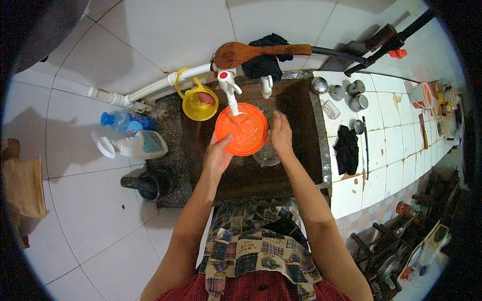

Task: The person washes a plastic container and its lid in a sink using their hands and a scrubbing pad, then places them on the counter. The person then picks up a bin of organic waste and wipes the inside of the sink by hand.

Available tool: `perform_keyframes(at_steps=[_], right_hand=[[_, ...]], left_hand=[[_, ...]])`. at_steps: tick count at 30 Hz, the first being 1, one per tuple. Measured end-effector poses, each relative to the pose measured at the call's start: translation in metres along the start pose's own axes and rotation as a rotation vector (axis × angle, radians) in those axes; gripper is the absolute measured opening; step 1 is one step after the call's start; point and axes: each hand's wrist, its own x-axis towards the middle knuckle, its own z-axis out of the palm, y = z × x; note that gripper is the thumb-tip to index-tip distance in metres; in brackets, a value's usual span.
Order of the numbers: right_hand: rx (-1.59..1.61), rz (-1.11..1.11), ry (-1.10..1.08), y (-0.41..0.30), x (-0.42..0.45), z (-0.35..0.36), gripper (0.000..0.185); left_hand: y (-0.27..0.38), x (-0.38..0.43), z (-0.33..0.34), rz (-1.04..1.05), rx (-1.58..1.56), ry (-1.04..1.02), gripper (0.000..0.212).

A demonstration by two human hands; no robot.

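Note:
My left hand [220, 152] grips the lower left rim of an orange round plastic dish or lid [246, 131], thumb over the edge. Its wet, shiny face is turned up beneath the white plastic tap [230, 90]. Just right of the rim is my right hand [281, 133], fingers raised and close together; its palm is hidden, so I cannot tell if it holds anything. Under both hands lies the dark sink basin [233, 177], with a clear, transparent container [267, 158] partly hidden by the dish. A second white tap [267, 86] stands farther right.
A yellow plastic holder [199, 105] hangs by the pipe. Left of the basin are a blue-capped bottle [128, 121], a spray bottle [139, 145] and a black vessel [148, 184]. Metal containers [356, 87] and a black cloth [346, 150] occupy the tiled counter [382, 135]. Above is a wooden spoon [241, 54].

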Motion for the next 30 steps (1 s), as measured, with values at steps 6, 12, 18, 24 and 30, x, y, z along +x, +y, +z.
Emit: perform_keyframes(at_steps=[6,12,18,24,30], right_hand=[[-0.041,-0.482,-0.061,-0.056,-0.011,0.009,0.018],[0.042,-0.726,-0.337,-0.062,-0.032,0.015,0.021],[-0.077,-0.512,-0.025,-0.067,-0.01,0.025,0.016],[0.016,-0.566,-0.164,-0.077,-0.014,0.023,0.015],[-0.025,-0.688,-0.31,-0.079,-0.035,0.011,0.016]], left_hand=[[0.005,-0.004,0.014,-0.032,-0.028,-0.078,0.065],[0.001,0.001,0.002,-0.121,-0.031,-0.076,0.068],[0.0,-0.002,0.027,-0.11,-0.097,-0.091,0.068],[-0.002,0.004,0.014,-0.161,-0.099,-0.158,0.057],[0.025,0.008,0.012,-0.15,-0.239,-0.182,0.051]])
